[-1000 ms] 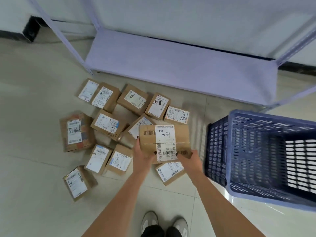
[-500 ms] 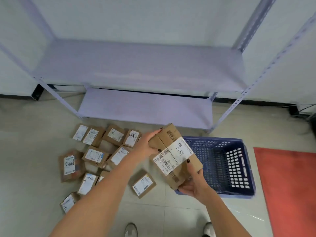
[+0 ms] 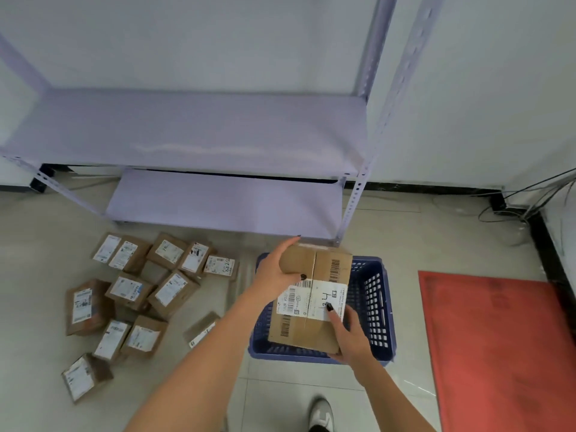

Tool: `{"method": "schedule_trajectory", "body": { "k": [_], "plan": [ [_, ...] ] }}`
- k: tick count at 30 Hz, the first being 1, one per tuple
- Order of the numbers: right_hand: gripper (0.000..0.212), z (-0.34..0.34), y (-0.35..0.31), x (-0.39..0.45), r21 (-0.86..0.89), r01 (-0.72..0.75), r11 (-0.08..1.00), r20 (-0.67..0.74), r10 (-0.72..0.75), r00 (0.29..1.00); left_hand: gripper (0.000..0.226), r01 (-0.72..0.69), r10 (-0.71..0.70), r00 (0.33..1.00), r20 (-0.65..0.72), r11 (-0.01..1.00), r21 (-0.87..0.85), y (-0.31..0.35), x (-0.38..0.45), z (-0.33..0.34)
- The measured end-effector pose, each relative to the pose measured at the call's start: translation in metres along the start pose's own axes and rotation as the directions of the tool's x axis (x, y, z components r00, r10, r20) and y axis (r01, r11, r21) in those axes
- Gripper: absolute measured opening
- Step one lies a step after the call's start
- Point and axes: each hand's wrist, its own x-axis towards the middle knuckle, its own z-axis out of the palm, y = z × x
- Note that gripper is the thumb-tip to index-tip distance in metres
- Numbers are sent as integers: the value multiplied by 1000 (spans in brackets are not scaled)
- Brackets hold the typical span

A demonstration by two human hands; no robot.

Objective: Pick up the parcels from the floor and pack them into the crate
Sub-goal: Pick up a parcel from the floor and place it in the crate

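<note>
A brown cardboard parcel (image 3: pixel 311 294) with a white label hangs over the blue plastic crate (image 3: pixel 378 307). My left hand (image 3: pixel 277 272) grips its far left end, thumb on top. My right hand (image 3: pixel 350 333) holds its near right corner, thumb on the label. The parcel hides most of the crate's inside. Several smaller labelled parcels (image 3: pixel 131 291) lie scattered on the tiled floor to the left, one (image 3: pixel 201 328) close to my left forearm.
A lilac metal shelf rack (image 3: pixel 224 132) stands against the wall behind the crate. A red mat (image 3: pixel 498 353) lies on the floor to the right. Cables (image 3: pixel 530 201) trail at the far right wall. My shoe (image 3: pixel 321 413) shows at the bottom.
Both hands have lifted the parcel off the floor pile and carried it right, over the crate. It has turned so its length runs away from me. The view has risen and swung right.
</note>
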Motion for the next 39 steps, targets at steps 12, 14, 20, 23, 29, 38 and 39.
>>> {"method": "schedule_trajectory", "body": {
  "k": [12,14,20,23,29,38,39],
  "plan": [
    [48,-19,42,99,-201,-74,977,32,82,996,79,266,-262,964,-47,949,167,-115,30,98],
    [52,-7,53,129,-264,-60,963,61,78,995,80,318,-313,948,-60,918,236,-152,43,106],
    [63,50,102,254,-357,-24,934,77,55,996,76,373,-360,928,-96,892,254,-269,118,121],
    [64,80,139,317,-363,-40,931,55,64,996,79,378,-363,926,-107,878,292,-334,159,132],
    [62,119,203,407,-287,8,958,45,5,999,83,390,-365,920,-139,879,273,-429,207,146],
    [76,154,216,443,-285,45,957,-5,-49,999,82,403,-325,902,-285,871,282,-461,231,158],
    [77,155,217,442,-273,49,961,-6,-53,999,77,375,-283,908,-309,879,295,-463,229,160]
  ]
}}
